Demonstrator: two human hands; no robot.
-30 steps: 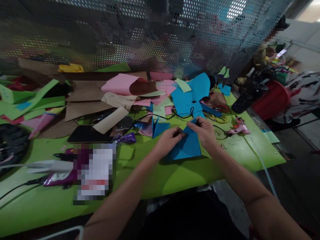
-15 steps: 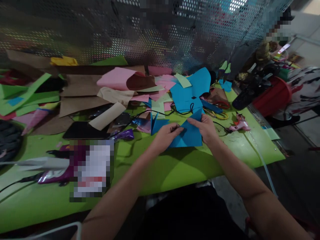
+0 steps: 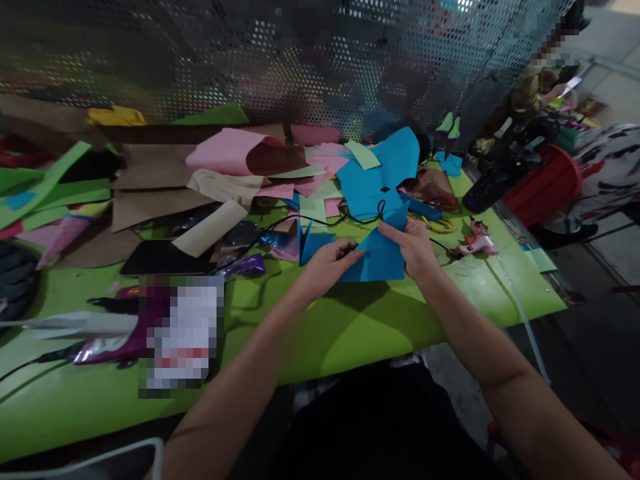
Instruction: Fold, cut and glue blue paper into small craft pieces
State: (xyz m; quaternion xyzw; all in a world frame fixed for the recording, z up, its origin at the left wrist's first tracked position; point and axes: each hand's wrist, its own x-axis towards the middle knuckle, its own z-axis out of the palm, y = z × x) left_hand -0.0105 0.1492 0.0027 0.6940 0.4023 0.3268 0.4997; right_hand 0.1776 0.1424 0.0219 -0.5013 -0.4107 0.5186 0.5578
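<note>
Before perforated panel [image 3: 310,73], green table [image 3: 345,333] under blue paper [image 3: 383,260]

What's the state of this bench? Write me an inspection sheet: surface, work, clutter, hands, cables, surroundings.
Surface: green tabletop, heavily covered along the back.
Work: blue sheet, pointed at upper right.
Clutter: brown paper, pink paper, pink glue gun.
Hands: left hand and right hand both grip the blue sheet.
Cables: black cords at lower left and just beyond the blue sheet.
Surroundings: perforated panel behind; another person at far right.
</note>
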